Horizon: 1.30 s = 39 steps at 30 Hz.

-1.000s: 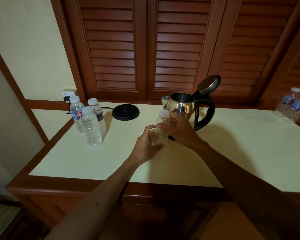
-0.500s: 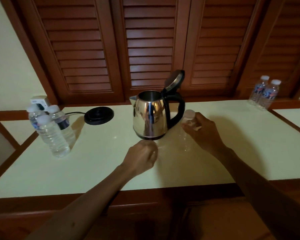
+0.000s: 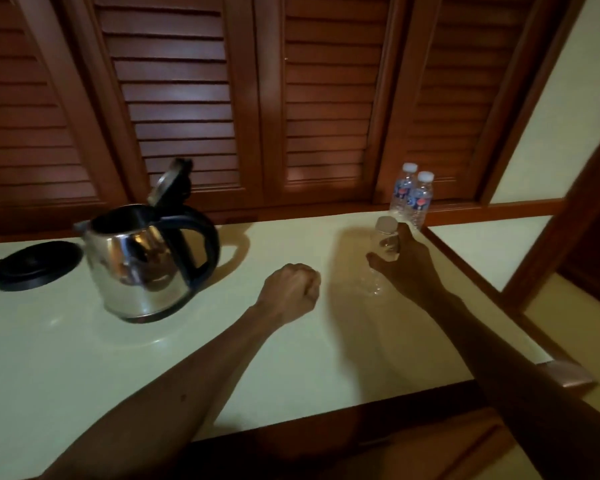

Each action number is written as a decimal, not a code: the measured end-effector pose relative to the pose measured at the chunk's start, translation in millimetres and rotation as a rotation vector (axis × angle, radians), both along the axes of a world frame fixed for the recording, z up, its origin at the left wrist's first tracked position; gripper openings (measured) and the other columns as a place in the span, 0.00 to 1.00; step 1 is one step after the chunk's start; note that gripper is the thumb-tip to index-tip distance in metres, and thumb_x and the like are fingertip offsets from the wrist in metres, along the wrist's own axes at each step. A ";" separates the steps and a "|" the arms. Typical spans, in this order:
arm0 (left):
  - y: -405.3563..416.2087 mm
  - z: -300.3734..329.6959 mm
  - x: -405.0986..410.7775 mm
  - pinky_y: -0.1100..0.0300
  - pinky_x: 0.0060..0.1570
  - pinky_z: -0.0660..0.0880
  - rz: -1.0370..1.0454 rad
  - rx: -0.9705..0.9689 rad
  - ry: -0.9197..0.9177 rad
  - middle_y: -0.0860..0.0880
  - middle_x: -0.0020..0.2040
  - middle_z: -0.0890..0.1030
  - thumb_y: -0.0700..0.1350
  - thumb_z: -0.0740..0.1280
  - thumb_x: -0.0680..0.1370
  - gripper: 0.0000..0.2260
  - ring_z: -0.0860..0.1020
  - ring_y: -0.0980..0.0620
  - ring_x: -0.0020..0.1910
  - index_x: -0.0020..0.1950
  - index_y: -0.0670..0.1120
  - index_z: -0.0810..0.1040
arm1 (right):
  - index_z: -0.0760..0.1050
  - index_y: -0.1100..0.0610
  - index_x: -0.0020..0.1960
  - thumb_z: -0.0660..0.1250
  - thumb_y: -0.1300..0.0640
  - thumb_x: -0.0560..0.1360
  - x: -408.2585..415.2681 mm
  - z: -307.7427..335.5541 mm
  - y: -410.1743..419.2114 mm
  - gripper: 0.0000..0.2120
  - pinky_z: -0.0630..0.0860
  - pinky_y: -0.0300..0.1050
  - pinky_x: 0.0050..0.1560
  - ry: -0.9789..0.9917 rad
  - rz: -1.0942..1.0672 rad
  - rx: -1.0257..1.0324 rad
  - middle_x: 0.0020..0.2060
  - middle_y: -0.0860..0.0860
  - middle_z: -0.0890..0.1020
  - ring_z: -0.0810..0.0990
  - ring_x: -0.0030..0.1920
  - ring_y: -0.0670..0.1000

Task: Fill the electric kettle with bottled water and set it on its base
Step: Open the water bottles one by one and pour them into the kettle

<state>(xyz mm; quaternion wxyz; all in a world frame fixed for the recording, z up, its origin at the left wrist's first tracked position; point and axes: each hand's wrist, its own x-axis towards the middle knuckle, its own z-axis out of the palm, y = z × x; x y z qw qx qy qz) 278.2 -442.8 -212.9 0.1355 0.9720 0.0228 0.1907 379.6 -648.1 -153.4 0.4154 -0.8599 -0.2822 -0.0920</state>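
Now the right hand (image 3: 407, 268) holds a clear bottle (image 3: 378, 258) at the right of the frame. Left hand (image 3: 290, 289) is a fist, middle. Shiny kettle (image 3: 142, 265) sits left, lid up, beside its black base (image 3: 35, 265) on the surface (image 3: 84, 358).

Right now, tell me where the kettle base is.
The base sits at the far left of the counter, just left of the kettle.

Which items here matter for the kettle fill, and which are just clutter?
In play:
- kettle, lid open, standing on the counter
- its base, left of it
- clear bottle held in the right hand
- left hand, closed in a fist

Lying about:
- two capped labelled bottles at the back
- louvred doors
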 end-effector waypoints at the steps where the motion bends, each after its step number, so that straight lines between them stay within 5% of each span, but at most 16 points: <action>1: -7.2 0.4 15.1 0.56 0.45 0.78 0.020 -0.038 -0.001 0.52 0.48 0.84 0.45 0.62 0.76 0.08 0.80 0.48 0.48 0.44 0.50 0.81 | 0.66 0.59 0.65 0.75 0.53 0.69 12.5 -1.2 -9.2 0.29 0.71 0.42 0.47 -0.002 -0.003 0.008 0.53 0.55 0.80 0.76 0.48 0.50; 9: -33.9 4.4 91.1 0.51 0.62 0.75 0.045 -0.010 0.036 0.47 0.63 0.81 0.46 0.64 0.78 0.15 0.78 0.46 0.62 0.63 0.47 0.81 | 0.65 0.56 0.68 0.75 0.50 0.69 97.6 -21.6 -56.9 0.33 0.75 0.45 0.49 0.105 -0.068 0.071 0.55 0.53 0.79 0.78 0.50 0.51; 16: -39.0 -2.3 99.5 0.51 0.56 0.76 0.103 0.058 -0.009 0.45 0.58 0.83 0.50 0.58 0.76 0.19 0.80 0.45 0.57 0.60 0.45 0.82 | 0.69 0.57 0.66 0.75 0.55 0.70 151.1 -27.7 -70.7 0.28 0.76 0.46 0.52 0.184 -0.144 0.143 0.60 0.53 0.79 0.79 0.55 0.55; 19: -38.0 -3.2 100.8 0.51 0.52 0.77 0.108 0.068 -0.016 0.45 0.53 0.84 0.49 0.59 0.75 0.18 0.81 0.44 0.53 0.58 0.44 0.83 | 0.71 0.59 0.61 0.74 0.55 0.70 160.7 -37.8 -72.2 0.23 0.76 0.44 0.49 0.248 -0.170 0.090 0.54 0.52 0.79 0.78 0.49 0.53; 23: -38.3 -2.8 101.1 0.50 0.53 0.77 0.119 0.047 -0.031 0.46 0.55 0.84 0.49 0.61 0.75 0.19 0.81 0.45 0.55 0.60 0.45 0.83 | 0.73 0.56 0.52 0.73 0.55 0.67 165.5 -50.6 -70.9 0.16 0.79 0.54 0.48 0.265 -0.219 0.068 0.47 0.53 0.81 0.79 0.44 0.52; 28: -40.8 -1.6 98.6 0.48 0.56 0.77 0.126 0.028 -0.007 0.46 0.56 0.84 0.49 0.60 0.76 0.19 0.81 0.45 0.56 0.61 0.45 0.82 | 0.74 0.57 0.53 0.73 0.54 0.66 168.0 -51.6 -69.9 0.18 0.79 0.57 0.49 0.248 -0.219 0.052 0.46 0.53 0.82 0.80 0.46 0.54; 35: -43.4 2.3 93.9 0.50 0.57 0.76 0.126 0.001 -0.002 0.45 0.57 0.84 0.49 0.59 0.76 0.19 0.80 0.45 0.57 0.61 0.44 0.82 | 0.72 0.62 0.60 0.76 0.55 0.67 159.4 -44.3 -74.2 0.25 0.76 0.46 0.49 0.305 -0.226 0.077 0.53 0.56 0.81 0.78 0.47 0.53; 39: -45.5 1.7 91.2 0.51 0.57 0.76 0.122 -0.036 -0.005 0.44 0.57 0.84 0.48 0.58 0.77 0.19 0.80 0.44 0.58 0.61 0.43 0.82 | 0.64 0.65 0.69 0.75 0.54 0.68 146.6 -43.4 -79.0 0.36 0.74 0.51 0.57 0.384 -0.335 0.133 0.62 0.60 0.75 0.76 0.59 0.59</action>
